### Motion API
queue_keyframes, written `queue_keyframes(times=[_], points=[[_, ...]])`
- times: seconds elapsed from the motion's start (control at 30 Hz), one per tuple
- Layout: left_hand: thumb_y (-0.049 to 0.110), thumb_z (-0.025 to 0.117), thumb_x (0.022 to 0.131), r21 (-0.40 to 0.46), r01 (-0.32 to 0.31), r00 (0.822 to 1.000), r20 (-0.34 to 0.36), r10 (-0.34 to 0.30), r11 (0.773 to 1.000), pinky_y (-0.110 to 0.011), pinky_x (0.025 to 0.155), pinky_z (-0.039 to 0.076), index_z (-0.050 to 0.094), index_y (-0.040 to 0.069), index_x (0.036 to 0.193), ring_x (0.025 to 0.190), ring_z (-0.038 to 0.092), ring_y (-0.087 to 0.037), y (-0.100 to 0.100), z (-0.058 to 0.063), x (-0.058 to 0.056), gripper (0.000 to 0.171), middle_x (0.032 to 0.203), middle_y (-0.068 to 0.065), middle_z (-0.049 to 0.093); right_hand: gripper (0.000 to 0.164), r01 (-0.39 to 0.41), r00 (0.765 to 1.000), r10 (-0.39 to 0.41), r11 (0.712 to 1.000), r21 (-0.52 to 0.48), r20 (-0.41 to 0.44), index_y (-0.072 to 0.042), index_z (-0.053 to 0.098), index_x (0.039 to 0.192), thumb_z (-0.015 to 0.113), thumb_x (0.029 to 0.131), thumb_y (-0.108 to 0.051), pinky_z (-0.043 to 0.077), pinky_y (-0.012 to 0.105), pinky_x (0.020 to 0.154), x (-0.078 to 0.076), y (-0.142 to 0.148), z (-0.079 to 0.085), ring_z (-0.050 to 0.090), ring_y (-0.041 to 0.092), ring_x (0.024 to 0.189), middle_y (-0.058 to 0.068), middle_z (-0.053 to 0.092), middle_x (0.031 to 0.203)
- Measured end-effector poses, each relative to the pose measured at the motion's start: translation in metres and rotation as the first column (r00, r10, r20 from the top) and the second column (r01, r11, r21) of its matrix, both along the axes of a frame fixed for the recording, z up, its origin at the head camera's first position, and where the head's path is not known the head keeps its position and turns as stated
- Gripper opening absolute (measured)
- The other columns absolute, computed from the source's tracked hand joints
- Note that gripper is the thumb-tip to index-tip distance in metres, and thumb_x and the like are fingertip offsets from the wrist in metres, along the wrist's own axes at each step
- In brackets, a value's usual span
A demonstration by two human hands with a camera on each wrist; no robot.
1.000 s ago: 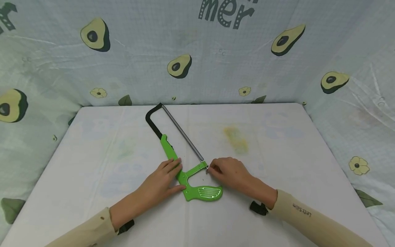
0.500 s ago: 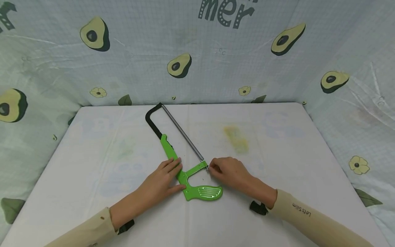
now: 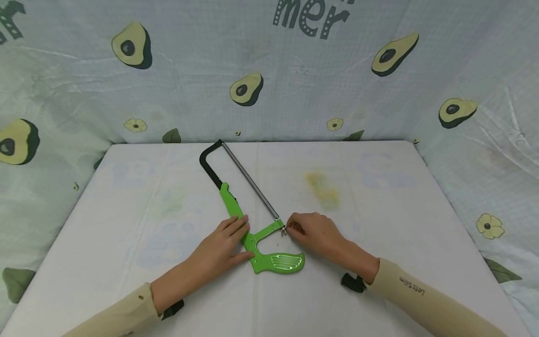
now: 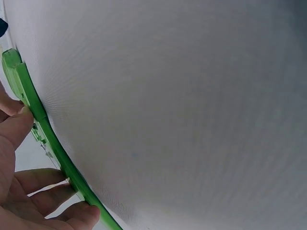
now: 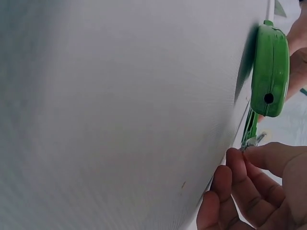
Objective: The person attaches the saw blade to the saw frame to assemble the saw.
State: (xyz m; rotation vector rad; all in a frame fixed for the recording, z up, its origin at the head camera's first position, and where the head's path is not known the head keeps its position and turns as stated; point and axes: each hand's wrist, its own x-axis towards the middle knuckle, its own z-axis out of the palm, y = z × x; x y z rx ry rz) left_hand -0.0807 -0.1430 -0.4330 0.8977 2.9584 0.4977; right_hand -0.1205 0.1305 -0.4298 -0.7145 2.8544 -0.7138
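Observation:
A hacksaw with a green frame and handle (image 3: 230,201), a black bow front (image 3: 207,164) and a grey blade bar (image 3: 252,182) lies flat on the white table. My left hand (image 3: 221,243) rests on its green frame, fingers extended over the spine and thumb near the handle's base. In the left wrist view, those fingertips press against the green edge (image 4: 67,165). With thumb and forefinger, my right hand (image 3: 317,234) pinches a small metal wing nut (image 3: 284,231) at the near end of the blade. The right wrist view shows the handle end (image 5: 271,72) close above that pinch.
White cloth covers the table (image 3: 370,187), which carries a faint yellow-green stain (image 3: 322,191). Behind and at both sides hangs a curtain (image 3: 294,93) with avocado prints. Black camera mounts (image 3: 353,283) sit under the wrists.
The right fingers have shifted slightly at the wing nut, whose wings stand at a different angle and show more now. The left hand and hacksaw have stayed in place.

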Motion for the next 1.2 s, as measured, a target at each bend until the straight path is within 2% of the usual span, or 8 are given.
queue_keyframes(times=[0.2, 0.33, 0.5, 0.73, 1.0, 1.2], points=[[0.041, 0.078, 0.089, -0.016, 0.009, 1.0, -0.022, -0.009, 1.0, -0.047, 0.107, 0.048, 0.058, -0.007, 0.138, 0.139, 0.046, -0.041, 0.0008, 0.0015, 0.0016, 0.071, 0.151, -0.021, 0.05, 0.007, -0.011, 1.0, 0.011, 1.0, -0.028, -0.001, -0.019, 0.074, 0.099, 0.068, 0.097, -0.018, 0.046, 0.022, 0.057, 0.0015, 0.0025, -0.0007, 0.052, 0.003, 0.064, -0.015, 0.063, 0.075], [0.041, 0.078, 0.09, -0.021, 0.015, 0.999, -0.029, -0.015, 1.0, -0.047, 0.107, 0.048, 0.058, -0.008, 0.138, 0.139, 0.046, -0.042, 0.0008, 0.0033, -0.001, 0.072, 0.151, -0.021, 0.05, 0.009, 0.012, 0.999, -0.011, 0.999, -0.036, 0.03, -0.019, 0.075, 0.099, 0.069, 0.097, -0.025, 0.047, 0.023, 0.06, 0.0003, 0.0021, 0.0017, 0.054, 0.002, 0.066, -0.015, 0.064, 0.076], [0.042, 0.077, 0.09, -0.031, 0.018, 1.0, -0.024, -0.019, 0.999, -0.047, 0.107, 0.048, 0.057, -0.008, 0.139, 0.14, 0.045, -0.042, -0.0001, 0.0034, -0.0026, 0.073, 0.151, -0.022, 0.049, 0.016, 0.003, 0.998, -0.002, 1.0, -0.021, 0.066, -0.018, 0.075, 0.099, 0.07, 0.097, -0.033, 0.049, 0.022, 0.061, -0.0011, -0.0004, 0.0031, 0.056, -0.001, 0.067, -0.015, 0.066, 0.077], [0.041, 0.077, 0.09, -0.033, 0.016, 1.0, 0.001, -0.016, 0.999, -0.048, 0.107, 0.048, 0.056, -0.008, 0.14, 0.141, 0.043, -0.042, 0.0004, 0.0031, -0.0021, 0.073, 0.152, -0.021, 0.048, 0.008, 0.0, 1.0, 0.0, 1.0, 0.0, 0.023, -0.016, 0.073, 0.1, 0.068, 0.097, -0.022, 0.05, 0.024, 0.06, -0.0023, 0.0001, 0.0017, 0.059, 0.002, 0.069, -0.011, 0.069, 0.08], [0.041, 0.077, 0.09, -0.031, 0.014, 1.0, 0.021, -0.013, 0.999, -0.048, 0.107, 0.048, 0.056, -0.007, 0.14, 0.141, 0.042, -0.043, 0.0009, 0.0031, -0.0016, 0.072, 0.153, -0.021, 0.047, 0.009, -0.027, 0.997, 0.027, 1.0, -0.007, 0.072, -0.014, 0.073, 0.101, 0.066, 0.096, -0.016, 0.05, 0.023, 0.06, -0.0022, 0.0004, 0.0043, 0.059, 0.002, 0.068, -0.009, 0.069, 0.081], [0.041, 0.078, 0.09, -0.028, 0.014, 1.0, 0.004, -0.014, 1.0, -0.047, 0.107, 0.048, 0.057, -0.008, 0.139, 0.141, 0.043, -0.042, 0.0012, 0.0019, -0.0018, 0.073, 0.152, -0.021, 0.048, 0.019, -0.028, 0.993, 0.03, 0.999, -0.023, 0.112, -0.013, 0.073, 0.104, 0.063, 0.101, -0.028, 0.051, 0.024, 0.062, -0.0016, -0.0005, 0.0058, 0.058, 0.001, 0.069, -0.01, 0.069, 0.081]])
